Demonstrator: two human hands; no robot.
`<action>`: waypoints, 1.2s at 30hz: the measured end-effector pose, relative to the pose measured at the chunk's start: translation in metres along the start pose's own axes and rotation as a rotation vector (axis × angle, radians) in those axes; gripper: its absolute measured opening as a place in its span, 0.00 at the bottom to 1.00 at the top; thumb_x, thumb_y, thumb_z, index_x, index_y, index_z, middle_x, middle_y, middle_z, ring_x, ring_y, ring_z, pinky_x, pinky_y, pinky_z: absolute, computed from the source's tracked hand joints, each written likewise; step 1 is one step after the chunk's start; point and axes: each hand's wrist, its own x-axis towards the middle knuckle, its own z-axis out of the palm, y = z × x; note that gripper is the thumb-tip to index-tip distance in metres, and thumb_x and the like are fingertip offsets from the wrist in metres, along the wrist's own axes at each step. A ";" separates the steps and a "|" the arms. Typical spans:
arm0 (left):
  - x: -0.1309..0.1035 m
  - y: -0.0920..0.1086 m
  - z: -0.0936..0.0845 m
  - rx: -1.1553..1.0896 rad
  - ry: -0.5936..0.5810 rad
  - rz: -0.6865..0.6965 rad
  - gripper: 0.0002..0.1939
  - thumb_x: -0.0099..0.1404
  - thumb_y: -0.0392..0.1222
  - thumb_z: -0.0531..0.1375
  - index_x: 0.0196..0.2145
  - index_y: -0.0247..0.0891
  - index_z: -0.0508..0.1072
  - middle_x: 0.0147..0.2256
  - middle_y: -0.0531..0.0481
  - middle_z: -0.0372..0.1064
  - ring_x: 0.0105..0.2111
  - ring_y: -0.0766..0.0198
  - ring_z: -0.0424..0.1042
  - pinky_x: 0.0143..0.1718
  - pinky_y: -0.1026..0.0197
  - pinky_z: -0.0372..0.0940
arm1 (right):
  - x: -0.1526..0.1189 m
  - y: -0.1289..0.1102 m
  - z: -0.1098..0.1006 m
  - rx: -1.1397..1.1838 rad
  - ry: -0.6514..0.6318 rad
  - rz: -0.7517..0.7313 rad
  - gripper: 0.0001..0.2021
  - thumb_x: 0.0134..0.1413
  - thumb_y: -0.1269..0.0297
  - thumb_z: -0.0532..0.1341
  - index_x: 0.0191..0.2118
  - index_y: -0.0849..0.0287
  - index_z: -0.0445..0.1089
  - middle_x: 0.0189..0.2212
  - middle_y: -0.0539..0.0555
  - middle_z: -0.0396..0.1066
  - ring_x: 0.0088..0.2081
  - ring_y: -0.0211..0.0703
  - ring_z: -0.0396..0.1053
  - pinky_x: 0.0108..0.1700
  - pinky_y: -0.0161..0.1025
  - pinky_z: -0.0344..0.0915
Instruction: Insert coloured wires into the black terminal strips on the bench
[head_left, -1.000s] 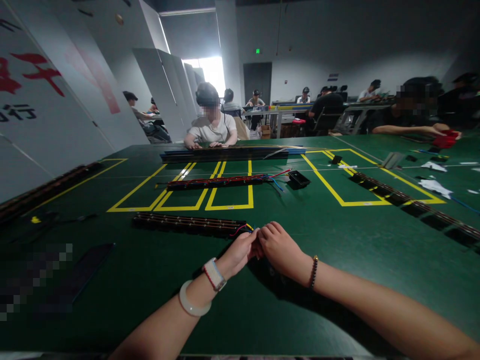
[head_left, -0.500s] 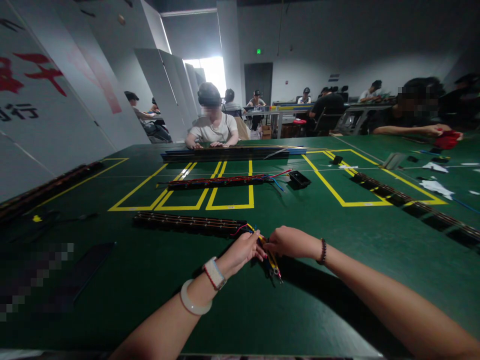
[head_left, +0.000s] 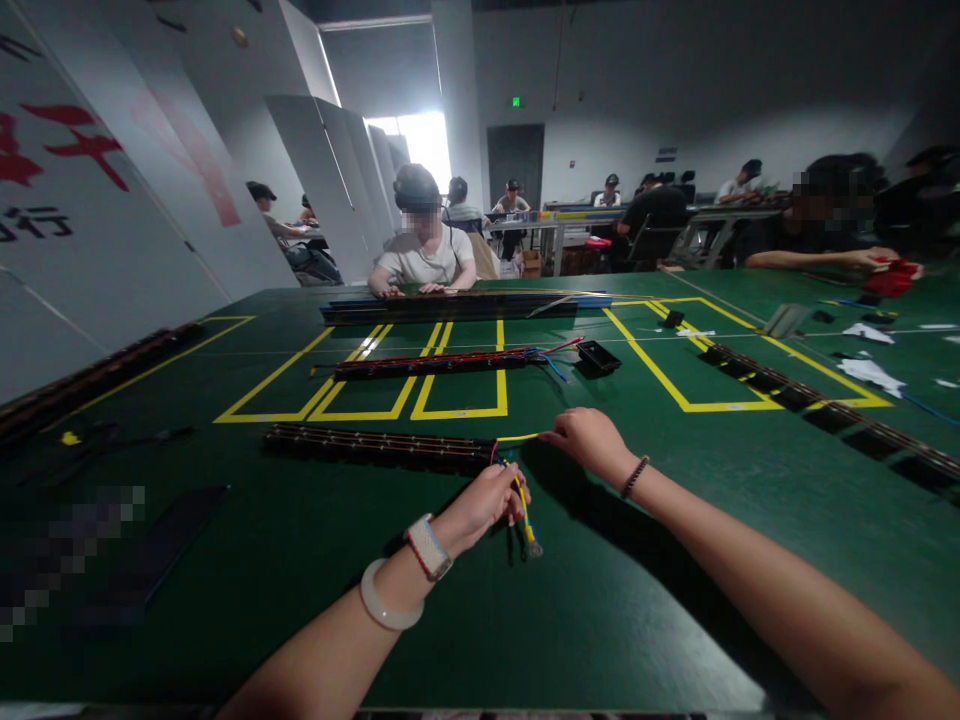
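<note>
A long black strip with copper-coloured lines (head_left: pixel 379 445) lies across the green table in front of me, with wires leaving its right end. My left hand (head_left: pixel 491 497) is closed around a bundle of wires (head_left: pixel 528 515), yellow, blue and dark, whose loose ends with metal lugs hang below the fingers. My right hand (head_left: pixel 589 440) pinches a single yellow wire (head_left: pixel 517 438), drawn out fairly straight to the right from the strip's end. A thin red wire (head_left: pixel 493 452) curves down at the same end.
Beyond lies a second black strip with red and blue wires (head_left: pixel 435 364), beside a small black box (head_left: pixel 598 358). Another long strip (head_left: pixel 825 405) runs along the right. A person (head_left: pixel 424 250) sits opposite, hands near long dark rails (head_left: pixel 465 307). Yellow tape (head_left: pixel 461 413) marks the tabletop.
My right hand has moved up and right, away from the left hand, pulling one yellow wire apart from the bundle. My left hand stays nearly in place, still gripping the other wires.
</note>
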 end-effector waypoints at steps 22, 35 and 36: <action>0.009 -0.004 -0.005 -0.205 -0.055 -0.047 0.10 0.66 0.45 0.49 0.34 0.35 0.60 0.22 0.53 0.64 0.17 0.70 0.64 0.18 0.68 0.55 | -0.019 -0.006 0.019 0.078 0.269 -0.935 0.15 0.63 0.71 0.48 0.51 0.54 0.63 0.44 0.55 0.68 0.45 0.39 0.61 0.52 0.42 0.54; 0.004 -0.001 -0.004 -0.187 -0.049 -0.040 0.03 0.60 0.31 0.51 0.32 0.32 0.63 0.24 0.48 0.68 0.22 0.68 0.68 0.24 0.68 0.58 | 0.013 -0.050 0.022 0.602 0.342 -0.363 0.11 0.63 0.61 0.51 0.40 0.61 0.68 0.37 0.55 0.69 0.40 0.40 0.63 0.44 0.37 0.57; 0.004 -0.001 -0.003 -0.166 -0.046 -0.042 0.02 0.60 0.31 0.51 0.33 0.33 0.63 0.24 0.49 0.68 0.22 0.69 0.68 0.23 0.68 0.58 | 0.017 -0.055 0.021 0.603 0.331 -0.339 0.11 0.62 0.61 0.52 0.39 0.60 0.68 0.36 0.54 0.70 0.39 0.40 0.63 0.43 0.37 0.56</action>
